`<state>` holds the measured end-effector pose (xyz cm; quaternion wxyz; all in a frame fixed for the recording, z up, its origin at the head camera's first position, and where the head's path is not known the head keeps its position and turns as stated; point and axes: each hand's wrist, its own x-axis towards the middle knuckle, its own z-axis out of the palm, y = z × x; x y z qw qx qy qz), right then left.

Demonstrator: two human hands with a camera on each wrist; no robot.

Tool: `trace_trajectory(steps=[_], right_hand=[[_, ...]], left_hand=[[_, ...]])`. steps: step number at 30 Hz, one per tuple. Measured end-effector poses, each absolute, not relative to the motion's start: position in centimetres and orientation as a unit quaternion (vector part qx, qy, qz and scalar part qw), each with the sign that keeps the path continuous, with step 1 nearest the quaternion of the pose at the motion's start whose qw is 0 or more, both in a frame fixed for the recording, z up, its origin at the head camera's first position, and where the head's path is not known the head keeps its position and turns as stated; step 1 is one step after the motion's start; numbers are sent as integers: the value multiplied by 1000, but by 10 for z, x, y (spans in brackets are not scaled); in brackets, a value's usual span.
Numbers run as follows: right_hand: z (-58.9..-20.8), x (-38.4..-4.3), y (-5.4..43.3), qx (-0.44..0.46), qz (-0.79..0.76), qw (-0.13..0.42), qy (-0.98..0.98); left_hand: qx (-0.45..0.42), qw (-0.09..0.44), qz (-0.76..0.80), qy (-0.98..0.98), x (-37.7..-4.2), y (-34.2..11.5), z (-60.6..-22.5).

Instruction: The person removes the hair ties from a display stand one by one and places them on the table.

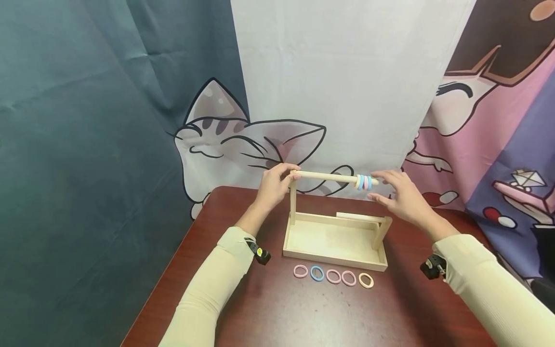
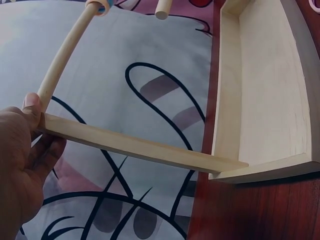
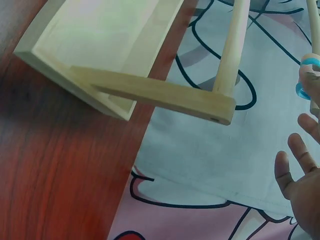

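A pale wooden stand has a shallow tray base, a tall left post and a shorter right post. My left hand grips the top of the tall post, where the upper rod joins it; its thumb lies by that joint. Yellow, blue and pink rings hang on the rod near its free right end. Around that end my right hand has its thumb and fingers spread apart. One of its fingers overlaps the rings in the right wrist view.
Several loose pink, blue and yellow rings lie in a row on the brown table, in front of the tray. A lower rod runs left from the short post. Behind the table hangs a printed cloth.
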<state>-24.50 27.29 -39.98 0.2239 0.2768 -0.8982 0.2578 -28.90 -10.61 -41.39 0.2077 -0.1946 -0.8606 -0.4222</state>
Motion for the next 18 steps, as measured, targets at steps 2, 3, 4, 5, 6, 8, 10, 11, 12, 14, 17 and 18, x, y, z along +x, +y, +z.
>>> trace_trajectory(steps=[2, 3, 4, 5, 6, 8, 10, 11, 12, 14, 17, 18], right_hand=[[-399, -245, 272, 273, 260, 217, -900], [-399, -246, 271, 270, 260, 213, -902], [-399, -245, 270, 266, 262, 208, -904], [-398, -245, 269, 261, 264, 203, -906], [-398, -245, 268, 258, 267, 198, -907], [-397, -246, 267, 251, 273, 191, -909], [-397, -246, 266, 247, 279, 187, -909], [-397, -246, 266, 244, 282, 186, -909], [-397, -246, 266, 243, 284, 186, -909], [-397, -247, 266, 241, 287, 187, -908], [-397, -247, 266, 233, 288, 191, -909], [-397, -248, 266, 231, 288, 191, -910]], left_hand=[[-190, 206, -421, -862, -289, -106, -414], [-188, 206, -419, -864, -289, -106, -413], [-186, 205, -418, -865, -289, -106, -414], [-185, 204, -417, -866, -289, -106, -414], [-184, 203, -417, -867, -289, -106, -414], [-185, 203, -417, -866, -289, -106, -414], [-187, 203, -418, -865, -290, -106, -415], [-189, 204, -419, -865, -291, -106, -415], [-190, 204, -419, -864, -291, -106, -415], [-191, 205, -420, -863, -293, -106, -416], [-190, 205, -422, -863, -294, -106, -417], [-189, 205, -422, -863, -294, -106, -417]])
